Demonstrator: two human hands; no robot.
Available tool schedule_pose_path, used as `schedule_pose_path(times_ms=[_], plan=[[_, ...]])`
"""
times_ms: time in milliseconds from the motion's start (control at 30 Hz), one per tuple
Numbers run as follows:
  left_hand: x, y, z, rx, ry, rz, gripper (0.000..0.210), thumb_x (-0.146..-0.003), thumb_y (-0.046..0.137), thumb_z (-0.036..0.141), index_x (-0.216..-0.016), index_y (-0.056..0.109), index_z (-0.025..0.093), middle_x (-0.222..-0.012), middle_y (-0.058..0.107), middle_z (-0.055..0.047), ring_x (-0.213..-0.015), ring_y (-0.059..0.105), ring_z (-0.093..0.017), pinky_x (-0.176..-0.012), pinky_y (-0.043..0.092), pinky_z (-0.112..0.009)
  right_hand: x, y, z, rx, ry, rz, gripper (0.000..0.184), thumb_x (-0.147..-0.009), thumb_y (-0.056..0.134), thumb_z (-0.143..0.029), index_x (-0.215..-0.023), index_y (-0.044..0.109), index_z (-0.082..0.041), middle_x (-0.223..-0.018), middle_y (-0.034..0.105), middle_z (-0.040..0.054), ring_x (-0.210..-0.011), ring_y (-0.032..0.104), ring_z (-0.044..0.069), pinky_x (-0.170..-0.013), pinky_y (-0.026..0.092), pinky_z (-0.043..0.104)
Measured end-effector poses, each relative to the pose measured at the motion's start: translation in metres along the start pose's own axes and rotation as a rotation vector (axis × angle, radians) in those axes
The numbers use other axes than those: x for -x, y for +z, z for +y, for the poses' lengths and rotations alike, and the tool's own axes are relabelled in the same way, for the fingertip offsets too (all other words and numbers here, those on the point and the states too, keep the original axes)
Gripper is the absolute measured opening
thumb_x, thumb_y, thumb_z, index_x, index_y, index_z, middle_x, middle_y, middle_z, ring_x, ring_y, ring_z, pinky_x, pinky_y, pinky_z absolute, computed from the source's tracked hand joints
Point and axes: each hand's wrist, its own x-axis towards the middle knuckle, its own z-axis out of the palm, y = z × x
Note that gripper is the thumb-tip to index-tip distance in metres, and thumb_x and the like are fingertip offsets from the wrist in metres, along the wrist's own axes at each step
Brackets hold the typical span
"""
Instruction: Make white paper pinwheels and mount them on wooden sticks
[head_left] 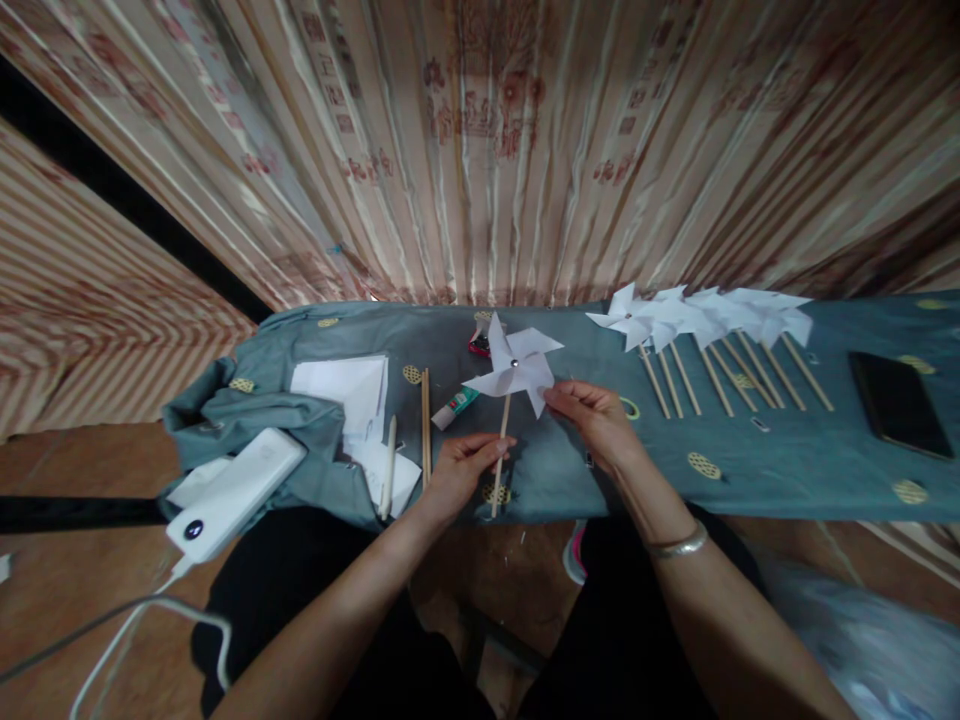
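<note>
A white paper pinwheel point(516, 366) on a thin wooden stick is held upright in front of me, with a small pin head at its centre. My left hand point(466, 468) pinches the stick below the blades. With thumb and fingertips, my right hand point(592, 415) grips the tip of the lower right blade. Behind the pinwheel lies a small red and black object point(479, 342), partly covered by a blade. A green and white glue tube point(455, 408) rests just left of the pinwheel.
Several finished pinwheels point(705, 318) lie in a row at the right, near a black phone point(900, 403). On the left are loose sticks point(426, 430), a white pen point(389, 468), paper sheets point(352, 385) and a cabled white power bank point(234, 495). A curtain point(495, 150) hangs behind the cloth-covered table point(645, 460).
</note>
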Motion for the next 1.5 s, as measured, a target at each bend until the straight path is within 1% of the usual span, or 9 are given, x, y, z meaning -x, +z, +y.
schedule_pose_path(times_ms=[300, 600, 767, 933, 1067, 1200, 1333, 1433, 1500], plan=[[0.000, 0.001, 0.000, -0.022, 0.012, -0.004, 0.041, -0.060, 0.080, 0.053, -0.081, 0.080, 0.017, -0.071, 0.070, -0.004, -0.066, 0.052, -0.014, -0.062, 0.040, -0.026, 0.007, 0.011, 0.003, -0.018, 0.011, -0.039, 0.039, -0.052, 0.085, -0.052, -0.054, 0.065, -0.019, -0.055, 0.058, -0.0033, -0.053, 0.045, 0.009, -0.054, 0.035, 0.025], [0.002, 0.002, 0.002, -0.002, 0.008, -0.018, 0.042, -0.057, 0.080, 0.054, -0.078, 0.080, 0.018, -0.071, 0.070, -0.005, -0.065, 0.053, -0.014, -0.062, 0.041, -0.026, 0.013, 0.016, 0.006, -0.022, 0.025, -0.058, 0.040, -0.050, 0.085, -0.056, -0.058, 0.068, -0.021, -0.059, 0.064, -0.0017, -0.058, 0.054, 0.012, -0.060, 0.045, 0.027], [0.002, 0.004, -0.001, 0.015, 0.005, -0.036, 0.043, -0.056, 0.081, 0.055, -0.078, 0.080, 0.017, -0.067, 0.068, -0.004, -0.060, 0.048, -0.012, -0.057, 0.037, -0.024, 0.019, 0.021, 0.006, -0.055, 0.048, -0.050, 0.036, -0.050, 0.087, -0.052, -0.058, 0.070, -0.022, -0.060, 0.066, -0.0009, -0.058, 0.055, 0.012, -0.060, 0.045, 0.026], [0.002, 0.004, 0.000, 0.030, 0.011, -0.049, 0.045, -0.055, 0.081, 0.056, -0.074, 0.079, 0.016, -0.065, 0.065, -0.003, -0.059, 0.048, -0.012, -0.056, 0.036, -0.024, 0.024, 0.027, 0.005, -0.060, 0.020, -0.050, 0.035, -0.053, 0.086, -0.052, -0.059, 0.071, -0.021, -0.060, 0.067, -0.0017, -0.057, 0.054, 0.011, -0.061, 0.045, 0.026], [0.001, 0.004, 0.002, 0.025, 0.049, -0.051, 0.043, -0.054, 0.080, 0.057, -0.064, 0.075, 0.015, -0.056, 0.060, -0.001, -0.055, 0.045, -0.011, -0.054, 0.034, -0.024, 0.029, 0.036, 0.009, -0.047, 0.021, -0.060, 0.032, -0.052, 0.087, -0.047, -0.061, 0.072, -0.021, -0.061, 0.069, -0.0012, -0.057, 0.056, 0.012, -0.062, 0.046, 0.026], [0.000, 0.004, 0.000, 0.016, 0.103, -0.047, 0.042, -0.055, 0.077, 0.056, -0.058, 0.072, 0.015, -0.050, 0.056, 0.001, -0.052, 0.043, -0.010, -0.053, 0.032, -0.023, 0.032, 0.049, 0.017, -0.069, 0.029, -0.009, 0.035, -0.047, 0.088, -0.048, -0.059, 0.070, -0.020, -0.057, 0.067, -0.0013, -0.056, 0.056, 0.012, -0.059, 0.045, 0.026], [-0.002, 0.003, -0.006, 0.027, 0.115, -0.039, 0.041, -0.056, 0.078, 0.054, -0.064, 0.074, 0.014, -0.053, 0.059, 0.001, -0.053, 0.045, -0.010, -0.053, 0.034, -0.023, 0.036, 0.057, 0.023, -0.093, 0.013, 0.066, 0.037, -0.048, 0.086, -0.051, -0.056, 0.069, -0.019, -0.055, 0.065, -0.0020, -0.055, 0.053, 0.011, -0.058, 0.043, 0.025], [-0.005, 0.002, -0.010, 0.092, 0.103, -0.029, 0.042, -0.053, 0.083, 0.047, -0.078, 0.076, 0.014, -0.064, 0.066, -0.001, -0.058, 0.052, -0.012, -0.058, 0.041, -0.024, 0.034, 0.050, 0.018, -0.027, -0.017, 0.131, 0.036, -0.048, 0.086, -0.049, -0.056, 0.068, -0.019, -0.054, 0.063, -0.0027, -0.053, 0.051, 0.010, -0.057, 0.041, 0.025], [-0.006, 0.000, -0.013, 0.132, 0.110, -0.017, 0.045, -0.051, 0.086, 0.043, -0.085, 0.076, 0.015, -0.071, 0.069, -0.003, -0.064, 0.057, -0.013, -0.062, 0.045, -0.025, 0.028, 0.034, 0.010, 0.069, -0.063, 0.159, 0.035, -0.050, 0.086, -0.049, -0.057, 0.068, -0.019, -0.055, 0.063, -0.0025, -0.054, 0.051, 0.011, -0.058, 0.041, 0.025]])
